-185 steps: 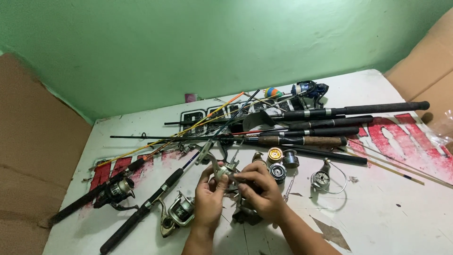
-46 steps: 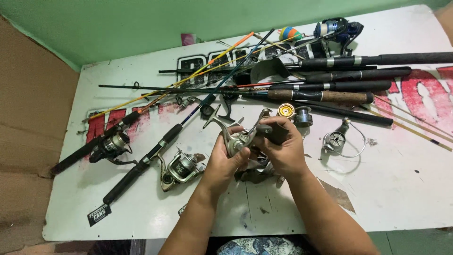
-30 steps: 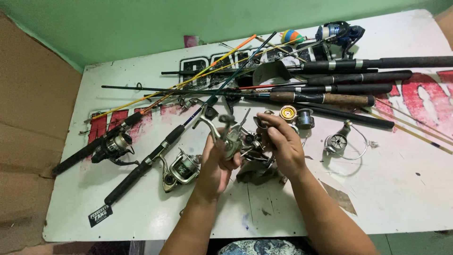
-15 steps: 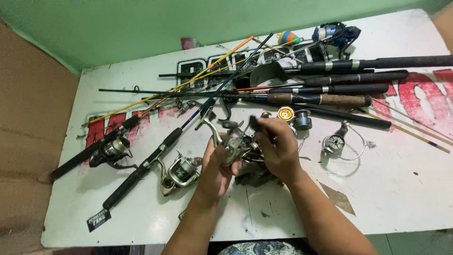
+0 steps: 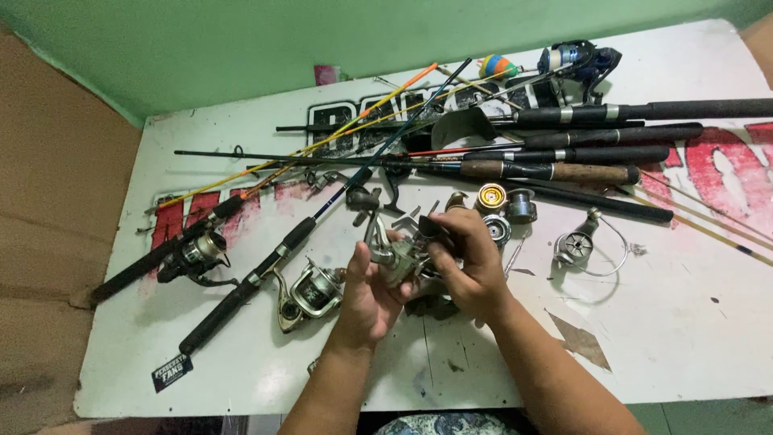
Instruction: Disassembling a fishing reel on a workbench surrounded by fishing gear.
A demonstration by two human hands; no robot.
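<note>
A: Head view. Both hands meet over the middle of the counter (image 5: 684, 338), a white painted board. The left hand (image 5: 366, 294) cradles a small grey-green spinning reel body (image 5: 400, 259) from below, fingers (image 5: 372, 256) curled up against its side. The right hand (image 5: 471, 262) comes over the top, fingers (image 5: 451, 234) closed on the upper part of the same reel.

B: Is the reel on the counter or lifted?

A: Lifted, just above it, between the two palms. A dark part (image 5: 435, 306) lies on the counter directly beneath the reel; I cannot tell what it is.

B: Loose pieces near the reel?

A: A gold-topped spool (image 5: 490, 196) and a grey spool (image 5: 522, 206) just beyond the reel, toward the wall. A bare rotor with its wire bail (image 5: 584, 246) lies to the reel's right, apart. A second reel on a black rod (image 5: 310, 292) sits just left of the reel; the bundle of rods (image 5: 580, 153) lies well beyond it.

B: Step in hand?

A: My judgement: working a fitting on the reel head, dismantling or refitting. Which one is not readable here.

B: Next move calls for?

A: Likely a steady hold from the left hand while the right turns or lifts the top piece, kept over the counter so small parts do not stray.
</note>
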